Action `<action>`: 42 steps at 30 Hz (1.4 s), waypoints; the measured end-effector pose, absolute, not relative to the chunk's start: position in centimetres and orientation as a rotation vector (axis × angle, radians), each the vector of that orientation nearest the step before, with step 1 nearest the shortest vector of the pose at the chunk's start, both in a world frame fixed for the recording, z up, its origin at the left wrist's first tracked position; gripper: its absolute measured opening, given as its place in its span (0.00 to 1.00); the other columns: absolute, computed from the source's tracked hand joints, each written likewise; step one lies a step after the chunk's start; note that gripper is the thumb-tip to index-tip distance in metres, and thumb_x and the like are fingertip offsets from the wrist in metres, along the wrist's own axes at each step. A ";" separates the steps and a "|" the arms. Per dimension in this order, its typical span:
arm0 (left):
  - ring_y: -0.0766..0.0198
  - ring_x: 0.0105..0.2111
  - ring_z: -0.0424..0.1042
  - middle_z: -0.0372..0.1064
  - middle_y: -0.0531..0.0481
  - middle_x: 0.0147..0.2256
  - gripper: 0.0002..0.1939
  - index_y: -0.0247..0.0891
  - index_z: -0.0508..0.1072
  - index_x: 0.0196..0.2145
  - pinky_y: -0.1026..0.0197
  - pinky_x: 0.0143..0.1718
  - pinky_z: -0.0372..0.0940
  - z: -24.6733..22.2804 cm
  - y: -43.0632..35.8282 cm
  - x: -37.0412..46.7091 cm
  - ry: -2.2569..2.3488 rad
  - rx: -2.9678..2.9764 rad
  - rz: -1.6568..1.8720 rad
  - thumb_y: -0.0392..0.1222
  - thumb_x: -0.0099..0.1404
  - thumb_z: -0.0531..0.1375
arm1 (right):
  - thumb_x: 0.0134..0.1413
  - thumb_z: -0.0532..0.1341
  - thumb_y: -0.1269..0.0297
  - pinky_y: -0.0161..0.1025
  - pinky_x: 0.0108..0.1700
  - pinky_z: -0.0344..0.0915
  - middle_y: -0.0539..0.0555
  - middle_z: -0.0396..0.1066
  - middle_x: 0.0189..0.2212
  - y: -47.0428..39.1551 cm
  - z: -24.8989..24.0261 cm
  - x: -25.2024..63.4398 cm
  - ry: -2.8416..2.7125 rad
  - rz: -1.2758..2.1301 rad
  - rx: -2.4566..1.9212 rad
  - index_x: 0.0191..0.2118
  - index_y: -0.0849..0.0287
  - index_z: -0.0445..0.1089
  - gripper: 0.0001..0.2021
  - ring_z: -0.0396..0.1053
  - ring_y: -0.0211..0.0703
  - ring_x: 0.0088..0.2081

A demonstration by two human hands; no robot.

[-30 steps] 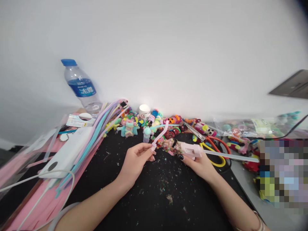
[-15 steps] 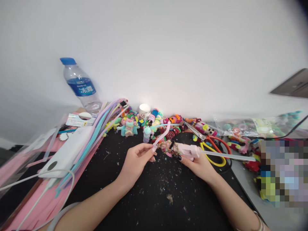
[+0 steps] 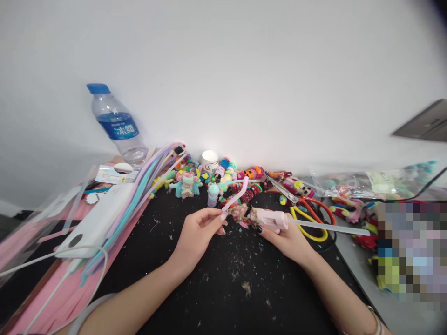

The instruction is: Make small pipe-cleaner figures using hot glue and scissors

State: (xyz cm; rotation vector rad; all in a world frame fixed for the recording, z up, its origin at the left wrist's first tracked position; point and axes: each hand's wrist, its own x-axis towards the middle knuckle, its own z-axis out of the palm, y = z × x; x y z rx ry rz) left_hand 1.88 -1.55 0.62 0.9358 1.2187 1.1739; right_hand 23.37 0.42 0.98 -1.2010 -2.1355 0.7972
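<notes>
Between thumb and fingers, my left hand (image 3: 204, 228) pinches a bent pale pink pipe cleaner (image 3: 237, 195), its free end pointing up and away. My right hand (image 3: 288, 239) is wrapped round a pale pink glue gun (image 3: 272, 218). A long translucent glue stick (image 3: 331, 227) sticks out of its back to the right. The gun's front is crusted with fuzzy, glittery residue (image 3: 240, 214) and meets the pipe cleaner close to my left fingertips. Whether the nozzle touches it, I cannot tell. A small blue and purple fuzzy figure (image 3: 213, 194) stands just beyond my left hand.
Scissors (image 3: 310, 211) with orange and yellow handles lie beyond my right hand. Several pipe cleaner figures (image 3: 187, 184) and a white paper roll (image 3: 210, 161) line the wall. At left are a bottle (image 3: 117, 123), pastel pipe cleaners (image 3: 139, 195) and a white power bank (image 3: 92, 223) with a cable.
Almost nothing differs. The glue gun and its glue stick have shifted very slightly to the left; my left hand keeps its pinch on the pipe cleaner.
</notes>
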 end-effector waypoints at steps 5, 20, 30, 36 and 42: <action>0.70 0.21 0.67 0.70 0.52 0.22 0.09 0.32 0.75 0.30 0.67 0.26 0.64 0.6 -1.5 1.8 1.222 0.911 1.176 0.41 0.54 0.63 | 0.51 0.57 0.63 0.39 0.34 0.67 0.52 0.70 0.23 0.4 0.9 23.4 -2.115 0.779 -1.218 0.27 0.60 0.68 0.07 0.69 0.48 0.32; 0.67 0.23 0.68 0.72 0.49 0.25 0.10 0.33 0.76 0.31 0.64 0.28 0.65 0.5 -1.5 1.7 1.189 0.874 1.214 0.41 0.52 0.64 | 0.50 0.58 0.63 0.37 0.29 0.66 0.53 0.72 0.25 0.5 1.2 23.4 -2.129 0.763 -1.212 0.31 0.61 0.71 0.08 0.67 0.43 0.26; 0.67 0.22 0.68 0.71 0.51 0.22 0.08 0.33 0.75 0.29 0.66 0.27 0.65 0.5 -1.4 1.7 1.249 0.969 1.228 0.41 0.53 0.64 | 0.49 0.59 0.63 0.38 0.31 0.66 0.52 0.72 0.25 0.4 1.3 23.3 -2.123 0.737 -1.224 0.32 0.59 0.72 0.08 0.68 0.46 0.29; 0.67 0.21 0.69 0.71 0.51 0.21 0.07 0.34 0.75 0.28 0.66 0.26 0.65 0.8 -1.5 1.7 1.267 1.012 1.216 0.41 0.52 0.63 | 0.52 0.56 0.63 0.36 0.28 0.63 0.52 0.69 0.24 0.4 1.4 23.2 -2.170 0.738 -1.198 0.32 0.60 0.70 0.08 0.65 0.42 0.25; 0.68 0.21 0.69 0.71 0.53 0.20 0.06 0.35 0.75 0.28 0.67 0.26 0.64 0.5 -1.5 1.6 1.263 1.043 1.195 0.40 0.54 0.63 | 0.52 0.56 0.62 0.35 0.26 0.61 0.50 0.67 0.23 0.4 1.2 23.2 -2.180 0.742 -1.196 0.30 0.61 0.68 0.08 0.63 0.40 0.23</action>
